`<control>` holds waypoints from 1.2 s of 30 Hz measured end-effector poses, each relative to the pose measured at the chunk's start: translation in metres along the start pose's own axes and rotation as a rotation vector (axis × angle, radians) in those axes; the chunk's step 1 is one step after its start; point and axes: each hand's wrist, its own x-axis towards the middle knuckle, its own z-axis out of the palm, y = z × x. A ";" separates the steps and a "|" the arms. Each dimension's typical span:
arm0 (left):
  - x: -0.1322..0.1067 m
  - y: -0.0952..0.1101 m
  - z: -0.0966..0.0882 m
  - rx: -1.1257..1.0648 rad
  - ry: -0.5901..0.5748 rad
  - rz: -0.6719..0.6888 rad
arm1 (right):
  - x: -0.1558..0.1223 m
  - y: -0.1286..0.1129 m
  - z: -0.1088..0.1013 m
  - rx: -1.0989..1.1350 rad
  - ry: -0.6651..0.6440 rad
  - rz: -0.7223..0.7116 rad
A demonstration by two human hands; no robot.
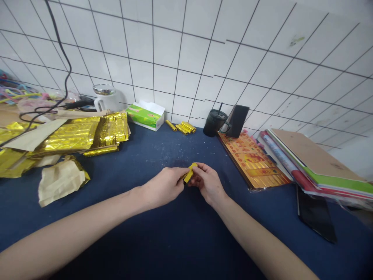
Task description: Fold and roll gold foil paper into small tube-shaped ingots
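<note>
Both of my hands meet over the middle of the dark blue table [163, 241]. My left hand [163, 186] and my right hand [207, 182] are closed in a pinch on one small folded piece of gold foil paper [189, 173], each holding one end. Several finished gold foil rolls [183, 127] lie at the back by the wall. A big heap of gold foil sheets [84, 134] lies at the left.
A crumpled beige paper [60, 179] lies front left. At the back stand a white mug [106, 98], a green tissue box [145, 115] and a black cup [215, 122]. Right: a printed gold-and-red paper pack [252, 161], stacked folders [314, 167], a dark phone [316, 214].
</note>
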 end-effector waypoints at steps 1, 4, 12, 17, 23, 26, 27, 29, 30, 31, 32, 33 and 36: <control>0.000 0.000 0.001 0.010 0.003 -0.001 | 0.000 0.000 0.000 0.000 0.007 -0.003; 0.000 0.000 0.003 0.038 0.000 -0.004 | 0.001 0.000 0.000 -0.016 0.026 -0.011; -0.001 0.001 0.007 0.087 0.027 -0.009 | -0.002 0.002 0.001 -0.029 0.050 -0.009; 0.000 -0.002 0.008 0.081 0.054 -0.014 | -0.007 0.001 0.007 0.006 0.028 0.034; 0.001 -0.007 0.008 0.061 0.080 -0.047 | -0.020 0.001 0.015 0.050 -0.115 0.076; 0.001 -0.009 0.009 0.063 0.091 -0.045 | -0.022 0.001 0.016 0.072 -0.146 0.073; 0.001 -0.010 0.009 0.065 0.092 -0.044 | -0.022 0.000 0.016 0.072 -0.153 0.072; 0.002 -0.010 0.008 0.067 0.088 -0.051 | -0.022 0.000 0.016 0.068 -0.165 0.070; 0.002 -0.010 0.008 0.066 0.084 -0.056 | -0.021 0.000 0.016 0.063 -0.166 0.071; 0.002 -0.010 0.008 0.066 0.082 -0.062 | -0.021 0.000 0.016 0.059 -0.163 0.071; 0.002 -0.010 0.008 0.067 0.081 -0.068 | -0.020 0.001 0.016 0.054 -0.157 0.070; 0.002 -0.010 0.008 0.070 0.080 -0.073 | -0.020 0.001 0.016 0.051 -0.147 0.069; 0.002 -0.011 0.009 0.091 0.093 -0.067 | -0.018 0.002 0.015 0.041 -0.122 0.059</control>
